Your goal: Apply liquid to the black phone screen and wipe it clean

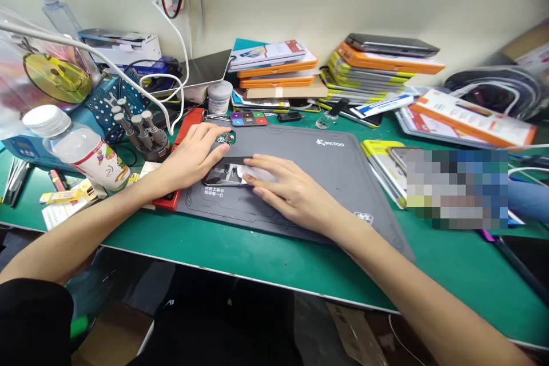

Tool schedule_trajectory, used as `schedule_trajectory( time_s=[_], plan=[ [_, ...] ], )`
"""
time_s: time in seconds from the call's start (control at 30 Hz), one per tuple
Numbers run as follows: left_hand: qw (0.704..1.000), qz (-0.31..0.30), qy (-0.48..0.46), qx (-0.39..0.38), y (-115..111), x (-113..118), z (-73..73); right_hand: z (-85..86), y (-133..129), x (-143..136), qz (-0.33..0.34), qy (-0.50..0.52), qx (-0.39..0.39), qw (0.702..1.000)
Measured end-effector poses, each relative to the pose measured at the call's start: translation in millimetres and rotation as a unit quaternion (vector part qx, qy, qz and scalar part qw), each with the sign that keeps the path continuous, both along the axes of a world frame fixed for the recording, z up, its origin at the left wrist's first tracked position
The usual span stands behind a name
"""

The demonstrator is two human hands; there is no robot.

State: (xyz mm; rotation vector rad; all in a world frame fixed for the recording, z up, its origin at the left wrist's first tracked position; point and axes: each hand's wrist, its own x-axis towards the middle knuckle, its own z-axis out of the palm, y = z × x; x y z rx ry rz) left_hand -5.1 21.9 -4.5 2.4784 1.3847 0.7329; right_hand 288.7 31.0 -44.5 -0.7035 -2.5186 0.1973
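A dark, glossy phone [221,172] lies flat on the grey work mat [317,183]. My left hand [194,155] is at the phone's left end, fingers apart and reaching over its upper left corner, near small metal parts [225,138] in a recess of the mat. Under the fingers of my right hand [291,186] is a white cloth or tissue [257,174], pressed on the right part of the phone. The fingers of that hand cover much of the white piece and the phone's right end.
Left of the mat stand a bottle [81,148] and a screwdriver holder [146,137]. Stacked boxes [373,68] line the wall behind. At the right are yellow-edged packages [384,166] and a pixelated area. The green table's [257,257] front edge runs below the mat.
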Motion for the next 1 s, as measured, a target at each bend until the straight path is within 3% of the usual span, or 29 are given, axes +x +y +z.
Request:
schedule_trajectory(
  time_s=[0.17, 0.3, 0.47, 0.63, 0.8, 0.93, 1.0],
  plan=[
    [1.000, 0.013, -0.020, -0.006, -0.9, -1.8, 0.5, 3.4, 3.1, -2.0, -0.050, -0.011, 0.058, 0.997],
    [1.000, 0.009, -0.020, -0.012, -0.8, -1.6, 1.4, 4.7, -1.0, -0.6, 0.024, -0.014, 0.057, 0.998],
    [1.000, 0.020, -0.024, -0.006, -0.2, -1.5, 1.4, 4.9, -5.5, 0.2, -0.024, -0.004, 0.080, 0.997],
    [0.999, 0.037, -0.039, -0.006, 0.0, -3.1, -0.2, 0.9, -6.3, -5.3, 0.051, -0.009, 0.073, 0.996],
    [0.998, 0.039, -0.044, -0.019, -1.9, -3.3, 1.2, -4.9, 3.3, -5.3, -0.051, 0.001, 0.069, 0.996],
    [0.999, 0.035, -0.034, -0.020, -3.3, -3.2, 1.4, -6.1, 0.9, -8.0, 0.005, -0.013, 0.056, 0.998],
    [0.999, 0.037, -0.027, -0.018, -3.5, -3.4, 1.1, -7.4, 2.8, -9.8, -0.007, -0.017, 0.052, 0.998]
  ],
)
